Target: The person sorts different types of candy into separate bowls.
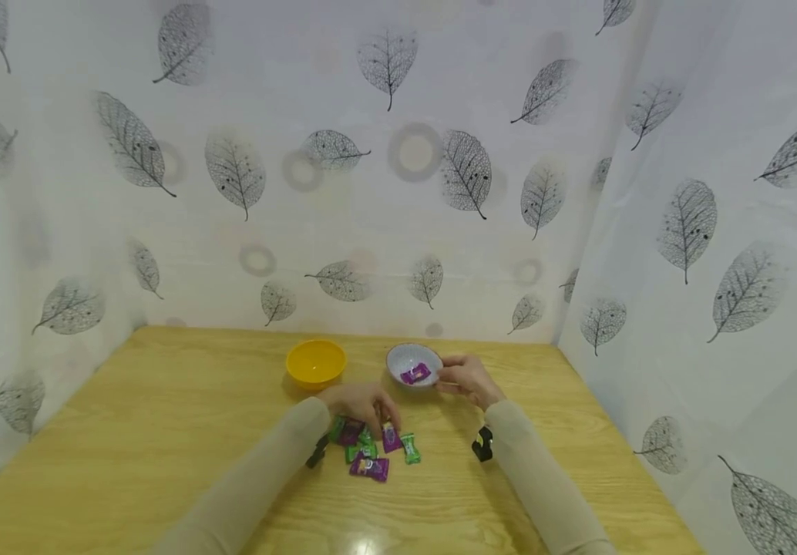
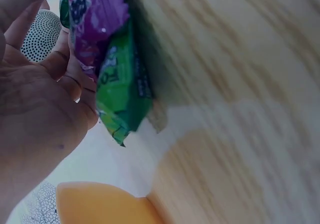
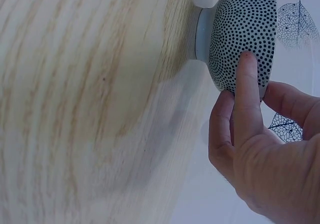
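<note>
My left hand (image 1: 360, 402) reaches down over a small pile of wrapped candies on the table. Its fingertips are at a purple candy (image 1: 390, 437); whether they pinch it is hidden. Beside it lie a green candy (image 1: 410, 449), another purple candy (image 1: 369, 467) and more green ones (image 1: 361, 453). In the left wrist view, a green candy (image 2: 122, 86) and a purple candy (image 2: 95, 21) lie near the palm. My right hand (image 1: 469, 379) holds the side of a dotted bowl (image 3: 240, 38), its index finger against the outer wall and thumb at the rim. Inside that bowl sits a purple candy (image 1: 415, 374).
A yellow bowl (image 1: 316, 364) stands left of the dotted bowl, beyond my left hand. The wooden table (image 1: 183, 416) meets a leaf-printed curtain (image 1: 371, 231) at the back and sides. Each wrist wears a dark band (image 1: 482, 444).
</note>
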Tool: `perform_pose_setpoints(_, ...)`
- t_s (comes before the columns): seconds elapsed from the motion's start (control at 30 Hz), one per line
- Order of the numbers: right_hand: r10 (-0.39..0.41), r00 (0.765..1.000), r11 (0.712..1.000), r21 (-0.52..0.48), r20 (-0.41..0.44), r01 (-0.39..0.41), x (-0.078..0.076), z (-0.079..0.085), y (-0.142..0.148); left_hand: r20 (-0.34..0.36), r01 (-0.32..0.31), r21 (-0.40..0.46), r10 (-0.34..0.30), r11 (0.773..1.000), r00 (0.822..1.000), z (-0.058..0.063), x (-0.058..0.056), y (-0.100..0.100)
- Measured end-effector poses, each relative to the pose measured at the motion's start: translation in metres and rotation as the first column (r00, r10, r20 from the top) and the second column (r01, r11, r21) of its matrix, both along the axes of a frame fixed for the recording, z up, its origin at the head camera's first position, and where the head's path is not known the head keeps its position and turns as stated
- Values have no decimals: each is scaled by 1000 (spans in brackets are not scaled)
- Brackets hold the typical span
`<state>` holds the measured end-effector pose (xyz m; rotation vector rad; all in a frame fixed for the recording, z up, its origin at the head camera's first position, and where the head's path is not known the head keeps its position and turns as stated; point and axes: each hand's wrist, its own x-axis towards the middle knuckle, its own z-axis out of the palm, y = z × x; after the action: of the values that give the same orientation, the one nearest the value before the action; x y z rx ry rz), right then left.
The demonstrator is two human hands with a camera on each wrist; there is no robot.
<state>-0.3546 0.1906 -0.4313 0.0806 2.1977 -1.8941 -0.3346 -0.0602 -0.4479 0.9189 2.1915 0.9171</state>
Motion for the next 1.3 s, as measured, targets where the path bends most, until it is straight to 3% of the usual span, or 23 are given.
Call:
perform_pose_setpoints(0.23, 12, 1000, 1000, -5, -7, -12, 0, -1, 0, -4, 4, 4, -4, 1000, 1000, -4, -3, 0)
perform_pose_setpoints(0.53, 7, 1000, 1000, 3, -3, -7, -3, 6, 0, -14, -9, 97, 10, 995, 1000, 3, -5, -6)
perform_pose_setpoints(0.73, 1, 1000, 1000, -7, 9, -1, -2, 2, 1, -25, -41, 123, 44, 992, 999, 3, -3, -10)
perform_pose_setpoints(0.97, 13, 1000, 1000, -3, 12, -13, 0, 0, 0, -118, -98, 104, 110, 990, 987, 5, 0, -14)
perform_pose_setpoints(1.13, 4, 1000, 1000, -9, 9, -4, -2, 0, 0, -127, -148, 106, 161, 983, 979, 8, 0, -15)
perform_pose_setpoints(1.3, 4, 1000, 1000, -9, 3, -4, -1, 1, 0, -127, -173, 161, 194, 972, 973, 11, -1, -15)
